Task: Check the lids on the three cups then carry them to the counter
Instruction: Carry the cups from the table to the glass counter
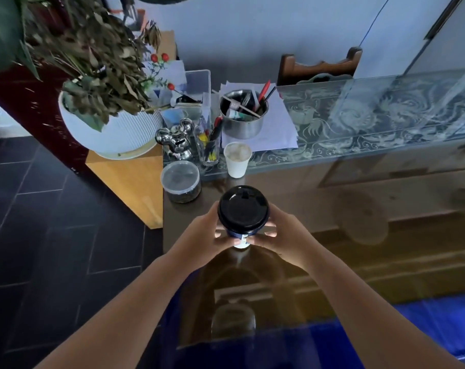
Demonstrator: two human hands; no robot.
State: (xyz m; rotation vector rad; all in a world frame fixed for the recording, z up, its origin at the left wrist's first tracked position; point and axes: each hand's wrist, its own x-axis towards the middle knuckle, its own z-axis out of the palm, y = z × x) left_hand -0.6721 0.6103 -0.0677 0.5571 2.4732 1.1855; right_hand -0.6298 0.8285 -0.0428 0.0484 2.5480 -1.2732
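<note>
Two cups are showing, not three. Both hands are wrapping round a blue cup (238,234) near the middle of the glossy table (359,235), the left hand (207,233) on its left side and the right hand (282,230) on its right, fingers curling against the wall below the black lid (243,209). This cup is standing upright, long axis vertical, lid facing up, sip opening lying on the far side. It seems to be sitting on the tabletop, though I cannot tell for sure. A white cup (237,162) is standing farther off, beside a glass of pens (208,147), seemingly lacking a dark lid. By my judgement, checking is only getting going and all the carrying is waiting.
</note>
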